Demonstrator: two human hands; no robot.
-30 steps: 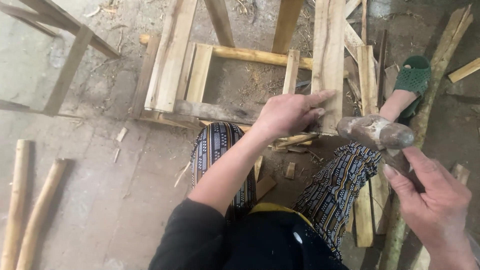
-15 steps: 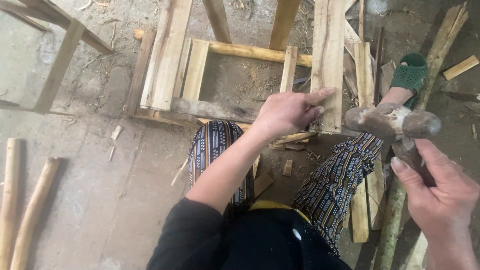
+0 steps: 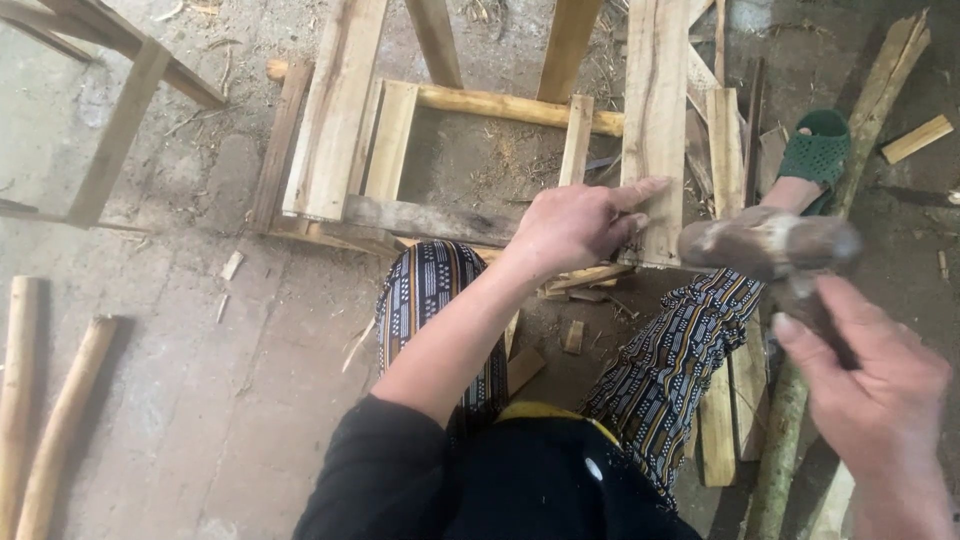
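At centre frame the left hand (image 3: 575, 225) presses its fingers flat and spread on the lower end of a pale upright wooden plank (image 3: 655, 110). At right, the right hand (image 3: 865, 385) grips a worn, rusty-headed hammer (image 3: 765, 243), raised beside the plank above a patterned trouser knee (image 3: 690, 340).

— Underfoot? Bare dirt floor (image 3: 180, 380), strewn with wood chips (image 3: 232, 265).

— At nine o'clock? Two round poles (image 3: 60, 420). At twelve, a slatted wooden frame (image 3: 400, 200), lying flat.
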